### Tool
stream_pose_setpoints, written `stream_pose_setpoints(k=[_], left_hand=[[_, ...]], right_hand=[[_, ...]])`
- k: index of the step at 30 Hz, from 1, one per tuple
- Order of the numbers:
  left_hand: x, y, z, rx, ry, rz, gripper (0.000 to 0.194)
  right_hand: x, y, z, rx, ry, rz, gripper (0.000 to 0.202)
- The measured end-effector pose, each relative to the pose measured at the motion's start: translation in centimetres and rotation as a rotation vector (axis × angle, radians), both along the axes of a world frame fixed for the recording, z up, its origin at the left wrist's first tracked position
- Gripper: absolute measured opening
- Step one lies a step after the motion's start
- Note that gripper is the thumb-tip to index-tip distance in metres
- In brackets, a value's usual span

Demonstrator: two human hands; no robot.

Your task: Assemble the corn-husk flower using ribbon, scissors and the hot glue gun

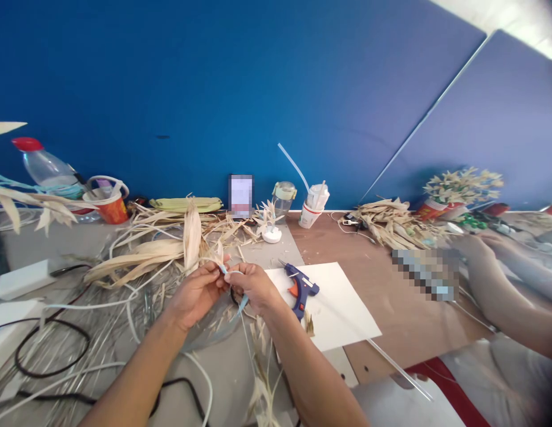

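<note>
1. From where I stand, the person's left hand (193, 296) and right hand (253, 286) meet over the near tabletop (231, 356), at one small, pale, pointed husk piece (219, 251) wrapped in light blue near its base.
2. That husk piece points up and away from the person, leaning slightly left; its long axis runs from the upper tip down into the fingers.
3. The right grip pinches its base between thumb and forefinger; the left grip has its fingertips gathered on the same spot.
4. One light-blue, flat ribbon-like strip (243, 303) hangs beneath the right hand; I cannot tell whether it joins the piece.
5. Right of the hands, one dark-blue glue gun with an orange trigger (303, 287) lies on one white, flat sheet (342, 296), nozzle pointing away and leftward.
6. Beyond stand one husk flower in a round white base (271, 235), one clear lidded jar (284, 200) and one red-and-white paper cup (310, 216).
7. One long greenish corn husk (187, 204) lies sideways behind the loose, dry, straw-coloured husks (155, 255), too tangled to count.
</note>
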State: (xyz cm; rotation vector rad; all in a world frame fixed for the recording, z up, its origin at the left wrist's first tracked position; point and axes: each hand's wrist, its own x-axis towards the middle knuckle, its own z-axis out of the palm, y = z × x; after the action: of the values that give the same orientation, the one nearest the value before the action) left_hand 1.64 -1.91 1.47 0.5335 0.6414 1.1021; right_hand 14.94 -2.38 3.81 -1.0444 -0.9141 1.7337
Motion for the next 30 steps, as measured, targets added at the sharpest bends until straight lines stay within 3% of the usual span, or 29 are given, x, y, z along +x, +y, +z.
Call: stream_pose_setpoints(k=[3,6,9,11,16,18,24,30], left_hand=[[0.6,-0.2,0.3,0.02,0.021,0.05,0.006],[1.2,-0.5,0.3,0.035,0.12,0.109,0.013],[1.5,-0.5,0.1,0.007,0.216,0.182,0.018],[1.3,-0.4,0.0,-0.004,0.193,0.195,0.018],[0.2,-0.1,0.5,-0.012,-0.002,0.041,0.009],[-0.1,0.0,0.5,-0.011,-0.017,-0.017,0.008],[-0.4,-0.1,0.2,0.021,-0.014,-0.072,0.013],[-0.1,-0.1,0.0,0.039,-0.034,-0.03,0.013]], right_hand=[[-0.1,-0.3,0.3,0.138,-0.336,-0.142,0.008],[-0.2,-0.6,-0.1,0.326,-0.676,-0.228,0.01],[-0.4,-0.8,-0.7,0.438,-0.818,-0.246,0.012],[-0.5,-0.7,-0.8,0.401,-0.728,-0.21,0.011],[0.0,0.0,-0.8,0.053,-0.044,-0.03,0.019],[0.2,0.2,-0.8,-0.03,0.094,-0.004,0.024],[0.0,-0.1,-0.3,-0.078,0.183,0.017,0.022],[0.0,-0.1,0.0,-0.051,0.141,-0.024,0.017]])
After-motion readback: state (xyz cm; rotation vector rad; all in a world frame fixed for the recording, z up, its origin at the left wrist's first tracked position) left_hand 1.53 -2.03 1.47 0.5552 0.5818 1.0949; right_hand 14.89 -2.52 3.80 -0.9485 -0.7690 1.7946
